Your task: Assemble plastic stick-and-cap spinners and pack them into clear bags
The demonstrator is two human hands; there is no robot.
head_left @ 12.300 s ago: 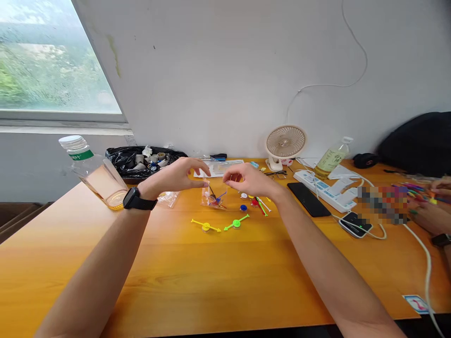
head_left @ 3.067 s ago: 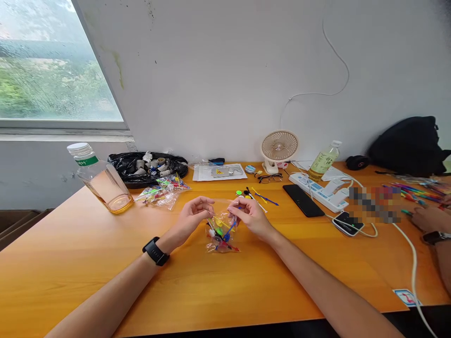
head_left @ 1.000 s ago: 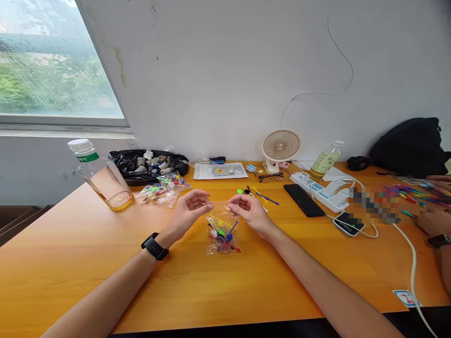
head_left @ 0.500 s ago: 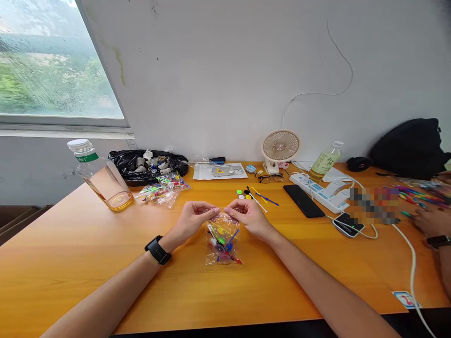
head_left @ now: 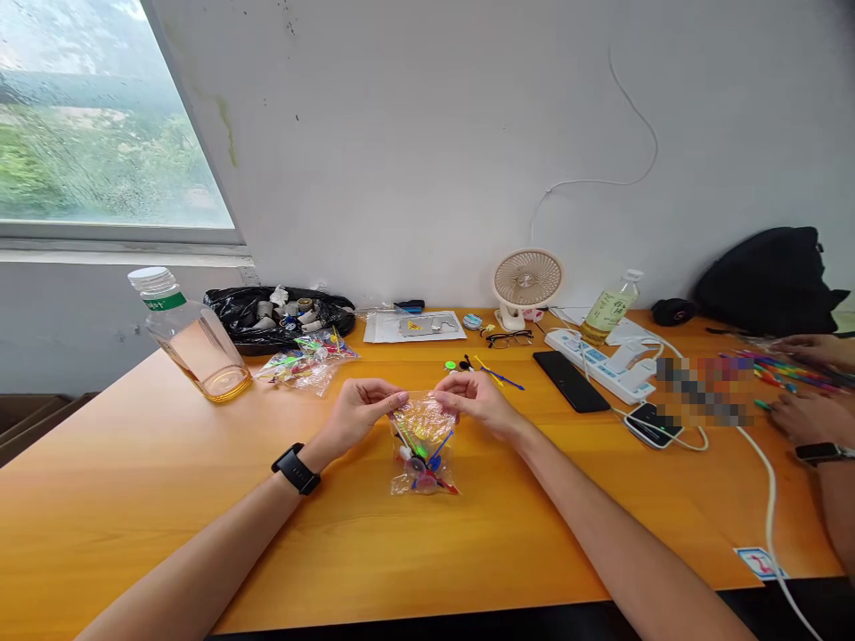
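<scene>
A clear plastic bag [head_left: 425, 450] with small colourful plastic pieces inside hangs or stands just over the table in front of me; I cannot tell whether its lower edge touches the wood. My left hand [head_left: 366, 411] pinches its upper left corner between thumb and fingers. Its upper right corner is in the pinch of my right hand [head_left: 482, 405]. The film between my hands is spread and shiny. Behind my right hand lie loose plastic sticks [head_left: 500, 374] in blue, yellow and black, and small discs [head_left: 451, 366], partly hidden by my fingers.
Left are an open-topped bottle [head_left: 200, 352], a black bag of scraps [head_left: 273, 322] and filled clear bags [head_left: 307, 363]. Rightward stand a fan [head_left: 527, 280], glasses [head_left: 508, 339], a phone [head_left: 570, 381], a power strip [head_left: 601, 367] and another bottle [head_left: 609, 310]. A co-worker's hands [head_left: 808, 418] are beside colourful sticks.
My hands have moved apart, from nearly touching at the middle of the bag's top to its two corners. The bag's top is now spread wider. My view has shifted slightly.
</scene>
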